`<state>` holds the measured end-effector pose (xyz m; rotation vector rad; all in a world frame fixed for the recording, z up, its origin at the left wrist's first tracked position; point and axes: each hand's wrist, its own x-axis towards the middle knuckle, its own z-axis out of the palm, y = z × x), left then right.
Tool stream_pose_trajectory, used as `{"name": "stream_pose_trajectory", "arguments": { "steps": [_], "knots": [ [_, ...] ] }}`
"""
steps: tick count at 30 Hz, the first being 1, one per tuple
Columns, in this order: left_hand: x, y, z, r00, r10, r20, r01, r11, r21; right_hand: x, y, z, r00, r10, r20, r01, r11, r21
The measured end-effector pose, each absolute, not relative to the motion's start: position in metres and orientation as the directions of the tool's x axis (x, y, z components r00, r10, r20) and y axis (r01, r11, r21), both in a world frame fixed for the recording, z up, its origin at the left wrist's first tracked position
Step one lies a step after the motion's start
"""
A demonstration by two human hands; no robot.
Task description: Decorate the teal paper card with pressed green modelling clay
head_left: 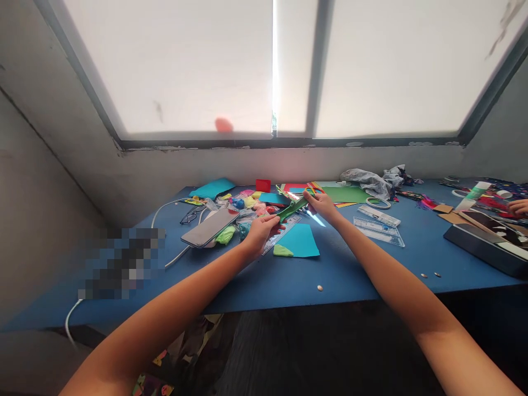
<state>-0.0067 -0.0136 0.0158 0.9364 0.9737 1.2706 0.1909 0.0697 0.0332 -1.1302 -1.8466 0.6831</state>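
Note:
A narrow green strip [293, 208] is stretched between my two hands above the blue table. My left hand [264, 228] pinches its lower left end. At the upper right end, my right hand [319, 204] is closed on the strip, with the yellow and blue handles of scissors [314, 190] showing right at its fingers; whether it grips them too is unclear. Below the hands lies a light blue paper [303, 241] with a small yellow-green piece [282, 251] on its corner. A clear ruler [284, 230] lies partly under my left hand.
Left of my hands, a phone [210, 226] rests on crumpled colourful material, near glasses [190, 214] and a white cable [178, 256]. Green sheets [346, 194] lie behind. To the right are clear rulers [378, 231], a tape ring [378, 203], a dark box [482, 248] and another person's hand [518, 207].

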Motion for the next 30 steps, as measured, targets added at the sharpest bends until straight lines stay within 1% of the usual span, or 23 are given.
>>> {"name": "stream_pose_trajectory", "arguments": {
  "steps": [2, 4, 9, 13, 22, 27, 30],
  "knots": [
    [-0.007, -0.014, 0.017, 0.062, 0.994, -0.086, -0.338, 0.102, 0.935, 0.191, 0.070, 0.035, -0.189, 0.894, 0.407, 0.425, 0.448, -0.787],
    [-0.006, -0.016, 0.018, 0.089, 0.989, -0.115, -0.351, 0.139, 0.926, 0.184, 0.065, 0.038, -0.205, 0.885, 0.418, 0.405, 0.466, -0.787],
    [-0.005, -0.017, 0.020, 0.172, 0.972, -0.160, -0.366, 0.214, 0.906, 0.153, 0.041, 0.034, -0.408, 0.808, 0.424, 0.347, 0.567, -0.747],
    [-0.006, -0.015, 0.018, 0.173, 0.976, -0.133, -0.392, 0.192, 0.900, 0.141, 0.033, 0.022, -0.507, 0.750, 0.424, 0.321, 0.621, -0.715],
    [-0.010, -0.013, 0.014, 0.192, 0.977, -0.089, -0.376, 0.157, 0.913, 0.143, 0.036, 0.018, -0.543, 0.715, 0.440, 0.316, 0.660, -0.681],
    [-0.008, -0.016, 0.014, 0.268, 0.959, -0.093, -0.315, 0.179, 0.932, 0.143, 0.030, 0.020, -0.570, 0.682, 0.459, 0.334, 0.702, -0.629],
    [-0.007, -0.017, 0.013, 0.289, 0.955, -0.064, -0.298, 0.154, 0.942, 0.145, 0.025, 0.023, -0.590, 0.655, 0.471, 0.344, 0.732, -0.588]
  ]
}}
